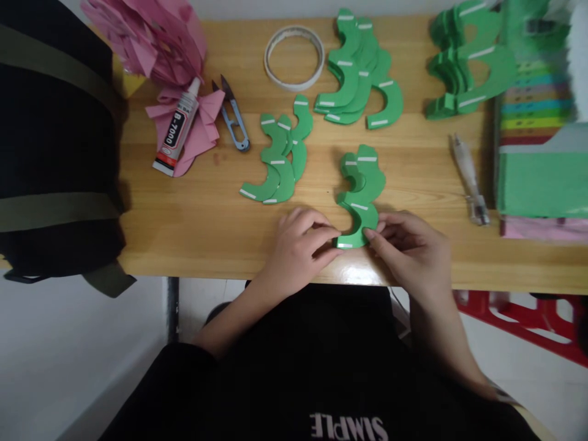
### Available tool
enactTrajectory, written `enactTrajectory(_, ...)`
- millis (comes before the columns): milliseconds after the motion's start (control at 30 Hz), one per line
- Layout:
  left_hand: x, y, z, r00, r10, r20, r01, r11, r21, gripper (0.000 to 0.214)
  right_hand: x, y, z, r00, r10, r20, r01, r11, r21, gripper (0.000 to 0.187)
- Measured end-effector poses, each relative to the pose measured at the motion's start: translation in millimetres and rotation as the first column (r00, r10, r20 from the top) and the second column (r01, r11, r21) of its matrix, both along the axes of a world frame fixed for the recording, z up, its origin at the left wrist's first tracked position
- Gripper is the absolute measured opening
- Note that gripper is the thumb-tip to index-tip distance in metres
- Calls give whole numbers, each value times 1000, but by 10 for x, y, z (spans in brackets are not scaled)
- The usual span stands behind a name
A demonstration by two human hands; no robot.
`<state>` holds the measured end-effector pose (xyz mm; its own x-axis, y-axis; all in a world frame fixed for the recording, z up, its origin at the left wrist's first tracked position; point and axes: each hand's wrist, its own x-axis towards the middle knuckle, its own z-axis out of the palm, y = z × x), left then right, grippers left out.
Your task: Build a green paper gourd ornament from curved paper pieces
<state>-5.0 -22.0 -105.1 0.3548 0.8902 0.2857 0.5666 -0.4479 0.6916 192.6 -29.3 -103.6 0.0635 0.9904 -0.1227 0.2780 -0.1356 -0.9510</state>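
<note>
Both hands meet at the near edge of the wooden table (193,220), pinching a curved green paper piece (359,223) with white tape strips. My left hand (301,242) grips its lower left end with curled fingers. My right hand (408,248) pinches its right side. That piece sits at the near end of a small stack of similar green curved pieces (365,174).
More green pieces lie in piles at the middle (280,156), the back (361,76) and the back right (468,58). A tape roll (294,58), thread snips (234,116), a B-7000 glue tube (178,125), pink paper shapes (151,37), a pen-like tool (468,177), stacked coloured paper (542,153) and a black bag (50,141) surround them.
</note>
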Motion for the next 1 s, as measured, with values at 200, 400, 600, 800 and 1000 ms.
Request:
enactTrajectory(200,2,-1,-9,1000,-1,18,1,1000,-8,15,1,-2,-21,999,3,49,-4,1000,23,16)
enactTrajectory(400,11,4,7,1000,8,26,-7,1000,-21,12,11,-5,-40,998,5,63,-8,999,40,17)
enactTrajectory(600,37,-7,-4,999,32,33,-32,999,12,15,-3,43,-19,998,12,62,-11,1000,-12,19)
enactTrajectory(800,33,-31,-10,999,37,-20,-37,999,16,12,-8,63,-23,998,0,55,3,999,-47,20)
enactTrajectory(1000,26,-14,61,987,-31,-158,36,999,28,6,-24,67,3,999,-18,28,21,995,-97,25)
